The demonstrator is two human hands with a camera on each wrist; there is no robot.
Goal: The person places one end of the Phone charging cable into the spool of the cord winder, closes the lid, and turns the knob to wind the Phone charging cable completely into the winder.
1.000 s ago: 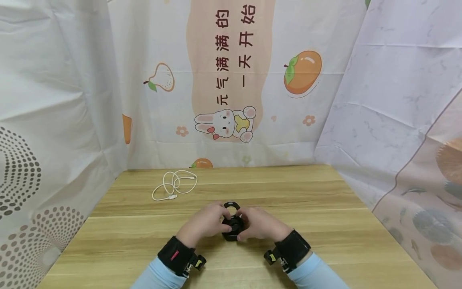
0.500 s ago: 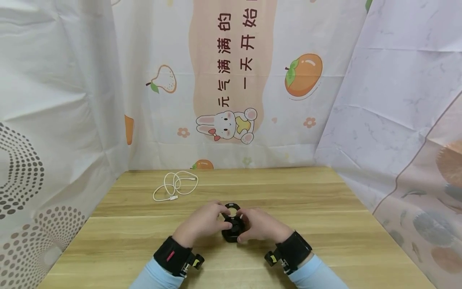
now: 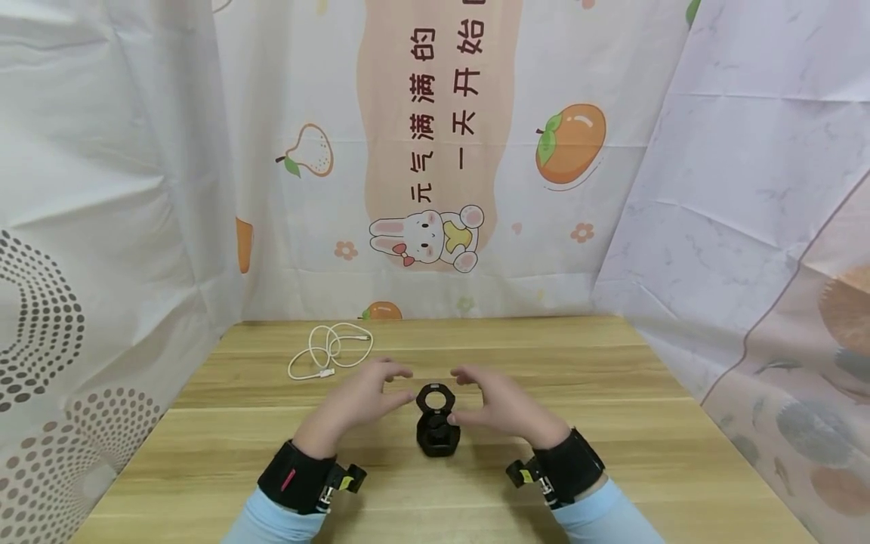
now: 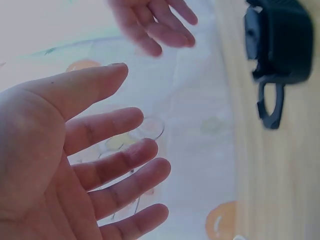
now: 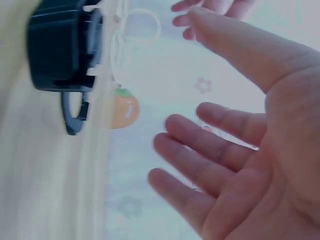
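A small black hexagonal case (image 3: 438,446) sits on the wooden table, its ring-like lid (image 3: 436,387) swung back on the far side. Inside the base is a dark round part, its details lost in black. My left hand (image 3: 356,397) hovers left of the case, fingers spread and relaxed, holding nothing. On the other side my right hand (image 3: 501,406) is also loosely spread, its thumb close to the lid's hinge. Both wrist views show bare palms, with the case body (image 4: 290,45) beside the left hand and the same case (image 5: 54,45) beside the right.
A loosely coiled white USB cable (image 3: 327,372) lies at the back left of the table (image 3: 544,347). Printed curtains (image 3: 299,227) enclose the table at the back and on both sides. Black wrist straps (image 3: 297,477) carry small cameras.
Both hands have let go of the black case and moved apart, the left one farther out. The case stays where it was with its lid swung back.
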